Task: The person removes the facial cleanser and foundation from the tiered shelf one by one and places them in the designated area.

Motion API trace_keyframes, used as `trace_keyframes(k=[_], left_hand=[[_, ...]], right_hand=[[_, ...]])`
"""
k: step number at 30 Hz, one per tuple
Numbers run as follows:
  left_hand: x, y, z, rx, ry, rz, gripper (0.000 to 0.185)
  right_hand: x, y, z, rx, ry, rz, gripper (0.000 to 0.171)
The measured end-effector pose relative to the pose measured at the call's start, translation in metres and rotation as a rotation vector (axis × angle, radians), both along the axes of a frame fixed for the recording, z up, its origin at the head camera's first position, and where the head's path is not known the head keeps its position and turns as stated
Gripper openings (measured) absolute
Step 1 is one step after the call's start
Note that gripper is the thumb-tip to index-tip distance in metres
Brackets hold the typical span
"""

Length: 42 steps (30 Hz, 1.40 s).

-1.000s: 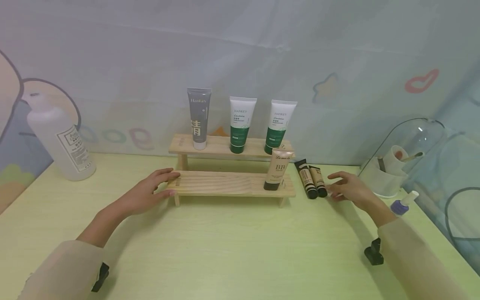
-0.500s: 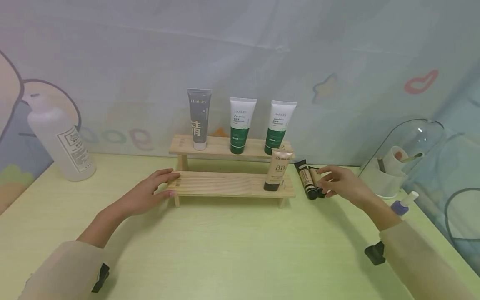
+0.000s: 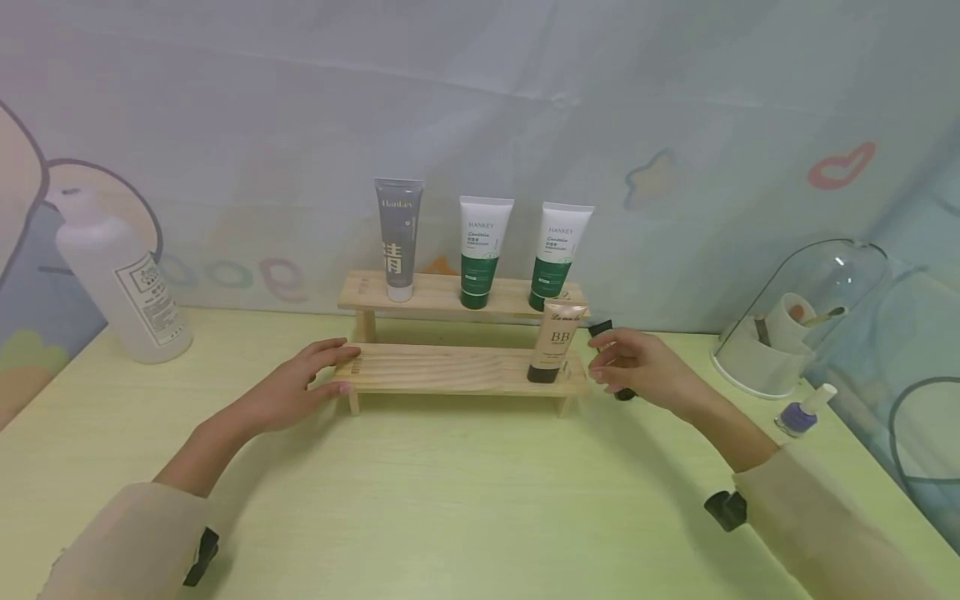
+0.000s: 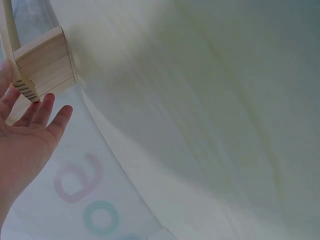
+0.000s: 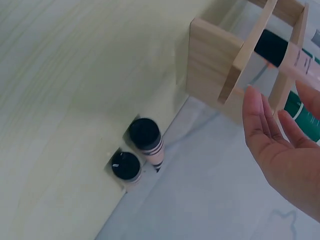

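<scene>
Seemingly open right hand [image 3: 637, 371], over 2 tubes [image 5: 135, 159]

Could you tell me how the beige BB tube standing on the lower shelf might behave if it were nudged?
The BB tube would probably tip easily: it stands tall on its narrow dark cap. It looks like soft plastic, so likely light and slightly squashy. Lying down, it might roll.

You've got a pale green table [image 3: 450, 500] w/ a 2-step wooden rack [image 3: 457, 367] at the back, two small black-capped tubes [image 5: 135, 155] lying just right of it, big white bottle [image 3: 120, 275] far left, clear dome case [image 3: 795, 325] + nail polish bottle [image 3: 802, 410] far right.
</scene>
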<state>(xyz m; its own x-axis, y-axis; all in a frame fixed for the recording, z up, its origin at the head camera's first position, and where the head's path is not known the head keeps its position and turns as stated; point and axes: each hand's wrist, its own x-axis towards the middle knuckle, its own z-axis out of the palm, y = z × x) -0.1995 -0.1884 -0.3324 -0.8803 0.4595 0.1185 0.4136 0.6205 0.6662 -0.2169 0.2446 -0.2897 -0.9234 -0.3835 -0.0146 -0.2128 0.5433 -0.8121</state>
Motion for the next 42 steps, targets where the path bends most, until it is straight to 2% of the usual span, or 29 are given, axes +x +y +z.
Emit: trace_keyframes(k=[11,24,36,42], left_hand=[[0.002,0.0,0.002,-0.008,0.007,-0.007,0.051],[0.003,0.002,0.004,-0.003,-0.005,-0.006,0.052],[0.003,0.002,0.004,0.0,-0.007,-0.005,0.052],[0.002,0.001,0.003,-0.001,-0.012,-0.003,0.052]], right_hand=[[0.005,-0.023,-0.003,-0.068,0.045,-0.027,0.034],[0.003,-0.034,-0.012,-0.051,0.147,-0.071,0.028],[0.002,-0.041,-0.016,-0.061,0.186,-0.091,0.03],[0.002,-0.044,-0.017,-0.072,0.177,-0.106,0.031]])
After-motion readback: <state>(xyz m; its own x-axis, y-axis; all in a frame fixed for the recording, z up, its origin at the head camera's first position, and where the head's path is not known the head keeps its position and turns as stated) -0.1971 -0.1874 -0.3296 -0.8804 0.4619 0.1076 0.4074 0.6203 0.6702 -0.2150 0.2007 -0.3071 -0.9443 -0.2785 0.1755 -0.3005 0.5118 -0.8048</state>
